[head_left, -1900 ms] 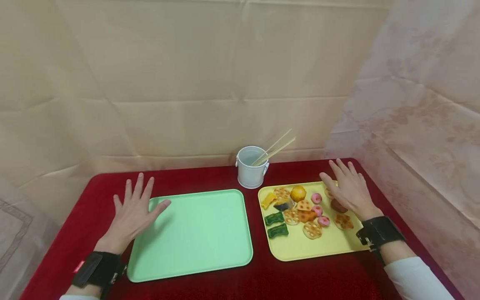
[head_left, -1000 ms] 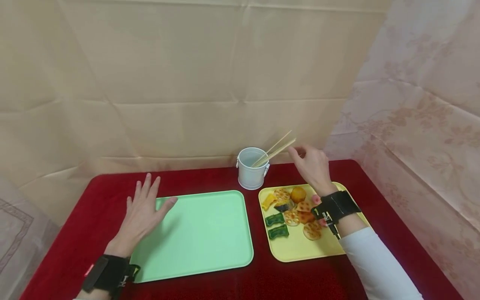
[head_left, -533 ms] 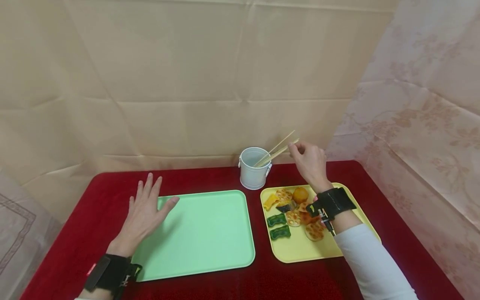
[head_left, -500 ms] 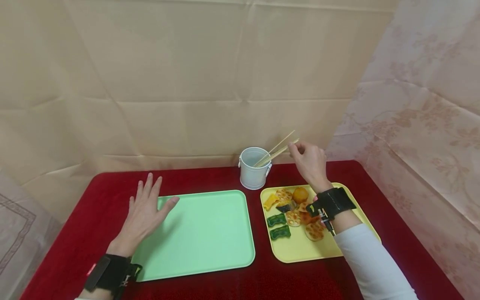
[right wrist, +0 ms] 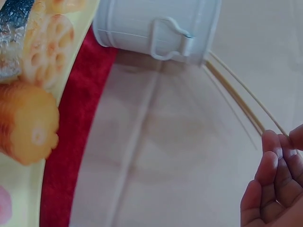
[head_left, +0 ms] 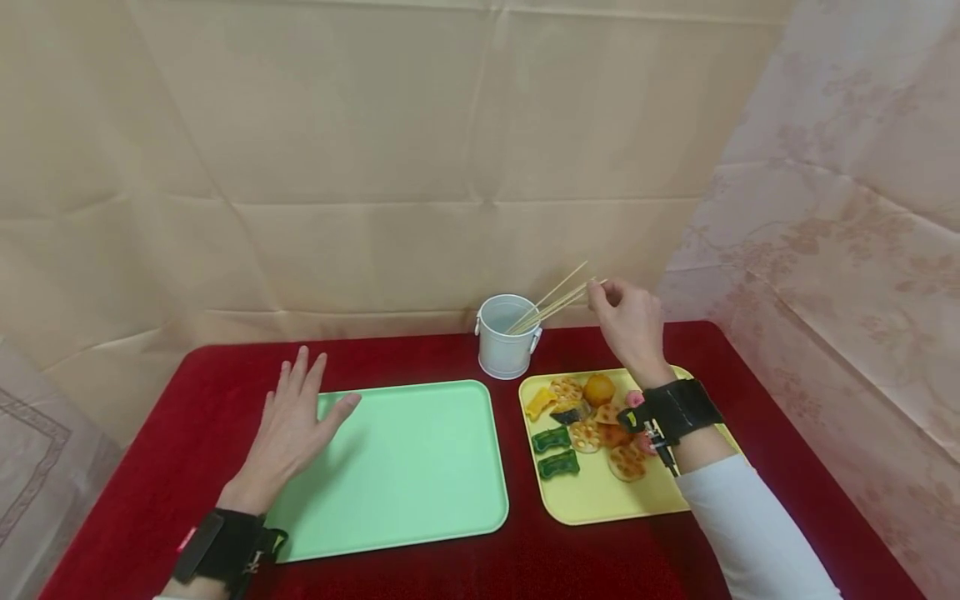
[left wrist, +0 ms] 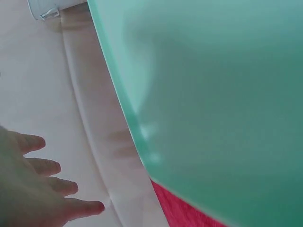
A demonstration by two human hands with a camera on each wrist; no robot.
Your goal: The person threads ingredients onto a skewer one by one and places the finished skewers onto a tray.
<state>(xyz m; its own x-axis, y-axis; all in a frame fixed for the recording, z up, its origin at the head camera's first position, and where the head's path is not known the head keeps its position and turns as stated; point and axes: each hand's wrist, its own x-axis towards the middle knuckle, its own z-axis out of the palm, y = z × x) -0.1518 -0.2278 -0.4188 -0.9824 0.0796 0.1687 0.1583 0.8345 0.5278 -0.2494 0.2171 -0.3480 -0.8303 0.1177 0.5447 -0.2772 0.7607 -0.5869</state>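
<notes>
Bucket (head_left: 504, 352) holds sticks (right wrist: 233, 94); yellow tray (head_left: 592, 497) holds food (head_left: 585, 435).

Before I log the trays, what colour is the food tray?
Food tray: pale yellow, clearest in head view.

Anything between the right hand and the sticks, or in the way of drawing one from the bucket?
Nothing visible blocks the right hand: it pinches one stick near its upper end. Nothing covers the bucket either; the other sticks, leaning close beside the pinched one, might drag along.
</notes>
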